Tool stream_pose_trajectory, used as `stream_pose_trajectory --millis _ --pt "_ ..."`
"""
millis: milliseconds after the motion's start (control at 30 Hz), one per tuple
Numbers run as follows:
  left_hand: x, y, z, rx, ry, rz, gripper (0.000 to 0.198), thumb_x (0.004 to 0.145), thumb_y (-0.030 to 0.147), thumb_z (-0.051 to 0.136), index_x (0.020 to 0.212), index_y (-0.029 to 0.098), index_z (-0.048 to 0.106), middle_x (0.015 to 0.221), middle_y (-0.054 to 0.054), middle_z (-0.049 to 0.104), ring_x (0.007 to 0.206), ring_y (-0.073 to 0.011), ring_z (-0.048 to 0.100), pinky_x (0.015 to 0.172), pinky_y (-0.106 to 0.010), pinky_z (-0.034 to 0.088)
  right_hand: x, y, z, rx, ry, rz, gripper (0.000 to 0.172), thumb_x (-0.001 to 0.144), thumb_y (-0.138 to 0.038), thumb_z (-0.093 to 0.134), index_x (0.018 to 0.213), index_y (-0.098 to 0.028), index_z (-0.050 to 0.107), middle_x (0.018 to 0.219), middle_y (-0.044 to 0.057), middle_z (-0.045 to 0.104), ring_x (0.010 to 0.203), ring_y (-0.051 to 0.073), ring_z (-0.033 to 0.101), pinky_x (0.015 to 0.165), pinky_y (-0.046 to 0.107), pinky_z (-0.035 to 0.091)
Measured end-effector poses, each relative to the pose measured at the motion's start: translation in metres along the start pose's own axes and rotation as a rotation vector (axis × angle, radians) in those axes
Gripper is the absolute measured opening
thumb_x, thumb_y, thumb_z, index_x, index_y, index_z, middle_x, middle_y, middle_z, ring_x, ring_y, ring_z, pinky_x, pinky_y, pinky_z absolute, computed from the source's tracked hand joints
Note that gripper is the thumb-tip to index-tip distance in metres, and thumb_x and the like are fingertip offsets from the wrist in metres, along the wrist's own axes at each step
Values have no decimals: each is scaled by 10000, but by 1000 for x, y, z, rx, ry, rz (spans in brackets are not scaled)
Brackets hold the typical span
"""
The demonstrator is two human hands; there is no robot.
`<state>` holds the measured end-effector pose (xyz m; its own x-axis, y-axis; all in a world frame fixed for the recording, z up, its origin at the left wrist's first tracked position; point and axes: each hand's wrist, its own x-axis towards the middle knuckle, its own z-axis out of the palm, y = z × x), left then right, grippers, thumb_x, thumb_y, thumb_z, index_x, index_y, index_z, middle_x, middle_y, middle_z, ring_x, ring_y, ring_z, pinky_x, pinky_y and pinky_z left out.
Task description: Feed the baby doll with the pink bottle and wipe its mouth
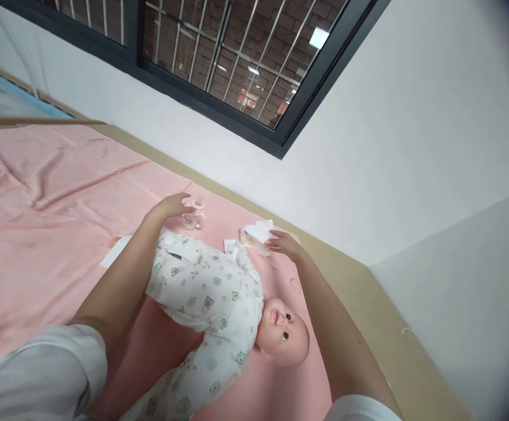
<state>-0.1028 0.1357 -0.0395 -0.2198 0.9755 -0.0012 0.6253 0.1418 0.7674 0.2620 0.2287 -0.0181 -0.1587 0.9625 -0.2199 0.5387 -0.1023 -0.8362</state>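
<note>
A crumpled clear plastic packet [258,248] with white tissue-like material [262,229] sits at the right hand [286,243]; whether its fingers grip is unclear. The left hand [174,206], wrist bent, reaches to clear pink plastic pieces [194,221], its grip likewise unclear. Between the outstretched arms, a doll in white printed clothes [210,286] lies lengthwise across a pink blanket [61,193], head [287,334] rightward.

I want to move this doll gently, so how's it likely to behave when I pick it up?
The doll may sag at the limbs, since its outfit looks soft and loose; the body underneath is hidden. Its head looks smooth and round, so it's probably firmer, a bit slippery, and could roll sideways unsupported.
</note>
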Motion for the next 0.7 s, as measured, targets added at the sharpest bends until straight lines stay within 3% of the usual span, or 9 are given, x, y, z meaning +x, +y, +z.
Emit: stream_pose_trajectory --millis 133,300,400,467,567,700 --pt "3 -1 4 27 -26 25 564 694 336 665 1232 193 574 1012 -81 708 867 -248 683 774 -286 503 -2 13 2 -29 -2 4 576 645 -90 717 1207 -134 598 935 108 701 735 190 688 873 431 538" --pt "7 -6 7 43 -42 70 442 654 295 646 1089 217 636 1102 -59 690 1009 -265 643 810 -272 489 -5 18 1 -68 20 -16 453 660 -102 690 1107 -163 654 949 99 696 720 176 676 834 398 546" --pt "11 -11 10 25 -55 84 472 637 293 650 1102 212 623 1118 -55 687 1026 -260 638 820 -254 480 -7 22 -6 -108 73 -51 383 682 -115 647 1062 -157 662 993 104 684 760 172 666 837 384 536" --pt "13 -15 12 8 -63 84 526 635 291 652 1149 202 594 1151 -62 674 1045 -256 629 840 -253 473 -10 28 -14 -126 114 -88 353 707 -137 603 1055 -162 654 1137 114 643 868 184 656 867 388 519" --pt "17 -20 15 -17 -89 81 550 637 292 656 1170 187 569 1186 -72 657 1062 -246 620 862 -253 468 -17 47 -33 -207 214 -167 313 743 -194 552 1039 -186 655 1269 95 581 1082 215 589 981 415 445" --pt "19 -24 18 -31 -103 53 613 615 325 691 1185 166 533 1187 -91 652 1072 -254 616 839 -258 486 -27 92 -55 -375 441 -210 350 744 -319 546 1046 -181 657 1248 119 595 1223 274 502 1079 473 326"
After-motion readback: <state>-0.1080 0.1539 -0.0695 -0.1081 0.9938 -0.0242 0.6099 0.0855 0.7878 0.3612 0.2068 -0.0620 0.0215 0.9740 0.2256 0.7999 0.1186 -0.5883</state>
